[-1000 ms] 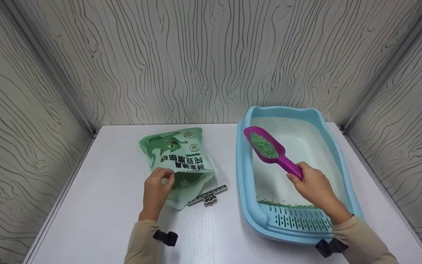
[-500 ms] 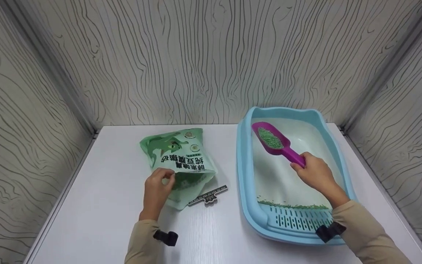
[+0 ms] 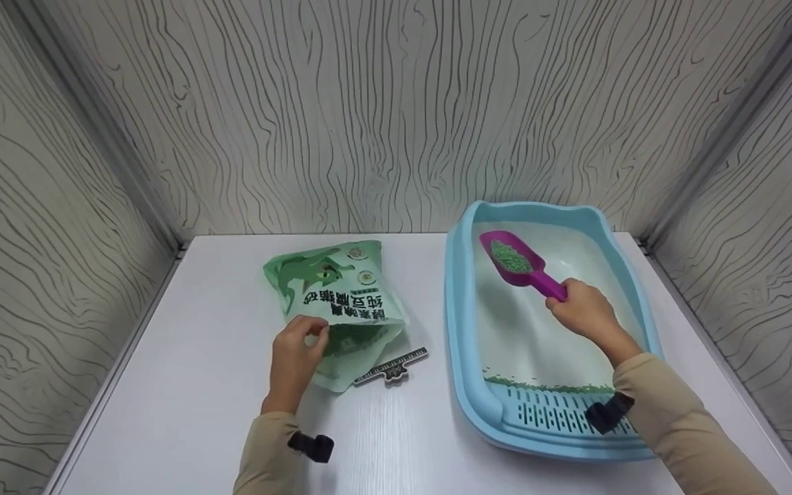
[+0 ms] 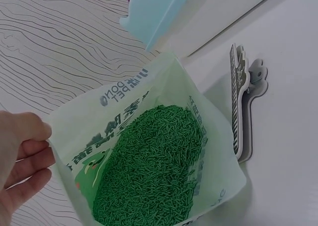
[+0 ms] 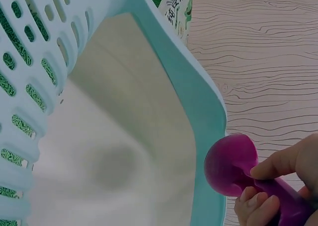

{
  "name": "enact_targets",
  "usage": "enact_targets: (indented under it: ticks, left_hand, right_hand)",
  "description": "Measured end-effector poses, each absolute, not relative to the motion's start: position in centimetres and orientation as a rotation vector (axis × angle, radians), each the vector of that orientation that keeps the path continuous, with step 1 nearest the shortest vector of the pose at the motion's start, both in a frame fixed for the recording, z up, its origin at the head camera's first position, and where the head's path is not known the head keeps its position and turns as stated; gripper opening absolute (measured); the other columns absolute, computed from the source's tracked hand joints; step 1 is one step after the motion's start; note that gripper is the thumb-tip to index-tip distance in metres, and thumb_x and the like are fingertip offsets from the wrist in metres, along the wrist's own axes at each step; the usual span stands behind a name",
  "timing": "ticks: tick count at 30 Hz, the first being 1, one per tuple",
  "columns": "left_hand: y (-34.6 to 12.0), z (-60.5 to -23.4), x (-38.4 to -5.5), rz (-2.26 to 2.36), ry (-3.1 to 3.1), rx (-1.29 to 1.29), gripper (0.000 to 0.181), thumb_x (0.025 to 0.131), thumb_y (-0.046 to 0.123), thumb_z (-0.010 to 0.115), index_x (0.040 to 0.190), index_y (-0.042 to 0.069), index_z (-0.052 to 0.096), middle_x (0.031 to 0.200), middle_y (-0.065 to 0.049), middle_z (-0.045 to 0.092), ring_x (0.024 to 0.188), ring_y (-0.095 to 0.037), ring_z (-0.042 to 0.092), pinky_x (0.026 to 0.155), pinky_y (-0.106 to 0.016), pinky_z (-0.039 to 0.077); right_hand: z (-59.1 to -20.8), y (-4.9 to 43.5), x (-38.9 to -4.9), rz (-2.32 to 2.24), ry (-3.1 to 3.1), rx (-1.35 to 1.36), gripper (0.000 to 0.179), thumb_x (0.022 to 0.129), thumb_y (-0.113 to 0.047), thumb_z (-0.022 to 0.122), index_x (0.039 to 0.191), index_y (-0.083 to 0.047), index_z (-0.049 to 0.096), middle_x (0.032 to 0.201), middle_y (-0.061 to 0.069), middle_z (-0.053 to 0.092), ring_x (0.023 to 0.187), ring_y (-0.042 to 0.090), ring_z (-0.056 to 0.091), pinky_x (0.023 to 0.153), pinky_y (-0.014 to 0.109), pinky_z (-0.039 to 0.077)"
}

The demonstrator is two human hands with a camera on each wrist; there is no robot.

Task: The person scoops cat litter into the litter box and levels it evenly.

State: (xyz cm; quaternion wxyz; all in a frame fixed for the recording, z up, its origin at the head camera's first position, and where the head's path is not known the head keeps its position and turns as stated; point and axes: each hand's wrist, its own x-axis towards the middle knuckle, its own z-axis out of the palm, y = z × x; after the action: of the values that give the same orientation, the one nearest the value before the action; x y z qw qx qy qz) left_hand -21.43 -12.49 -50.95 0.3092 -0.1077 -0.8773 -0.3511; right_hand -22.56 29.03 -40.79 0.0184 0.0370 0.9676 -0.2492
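Holding green pellets [image 4: 151,169]: scoop [image 5: 227,167], bag [image 3: 331,275]

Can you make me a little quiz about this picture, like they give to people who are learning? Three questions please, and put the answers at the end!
1. What colour is the scoop in the right hand?
a) yellow
b) purple
c) white

2. True or false: the clip lies outside the blue tray.

3. Fill in the missing word: the left hand pinches the edge of an open ____.

Key:
1. b) purple
2. True: it lies on the white table.
3. bag
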Motion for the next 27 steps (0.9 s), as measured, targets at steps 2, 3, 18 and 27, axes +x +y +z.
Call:
enact_targets:
  ticks: [2,3,18,27]
  left_hand:
    - [-12.5,-51.0,-21.4,-0.935,-2.323,-0.277,0.004,0.081,0.002,0.071,0.083,0.004,0.069,0.079,-0.005,0.068,0.073,-0.016,0.066,0.071,-0.033,0.057]
    - [-12.5,-51.1,-21.4,-0.939,-2.326,-0.275,0.003,0.082,0.002,0.071,0.083,0.003,0.069,0.079,-0.006,0.068,0.073,-0.016,0.066,0.071,-0.034,0.058]
    - [-12.4,-51.1,-21.4,-0.918,-2.315,-0.273,0.005,0.080,0.000,0.072,0.084,0.004,0.070,0.078,-0.005,0.068,0.073,-0.016,0.066,0.070,-0.033,0.057]
    - [-12.6,-51.0,-21.3,-0.918,-2.301,-0.310,0.002,0.084,0.002,0.068,0.083,0.003,0.069,0.078,-0.006,0.067,0.072,-0.016,0.066,0.069,-0.032,0.057]
  right_hand:
    - [-41.0,29.1,-22.9,-0.776,2.983,0.130,0.037,0.091,-0.019,0.054,0.107,0.014,0.054,0.083,0.022,0.059,0.071,0.026,0.053,0.060,0.032,0.042]
    - [-41.0,29.2,-23.0,-0.778,2.974,0.135,0.037,0.091,-0.020,0.054,0.107,0.014,0.054,0.083,0.022,0.059,0.071,0.026,0.053,0.060,0.031,0.042]
    - [-42.3,29.4,-24.5,-0.838,2.844,0.198,0.036,0.090,-0.019,0.052,0.104,0.014,0.053,0.073,0.010,0.054,0.059,0.015,0.049,0.050,0.024,0.042]
    - [-43.6,29.5,-25.4,-0.863,2.808,0.155,0.033,0.086,-0.011,0.048,0.102,0.017,0.054,0.068,0.006,0.053,0.056,0.012,0.049,0.049,0.021,0.042]
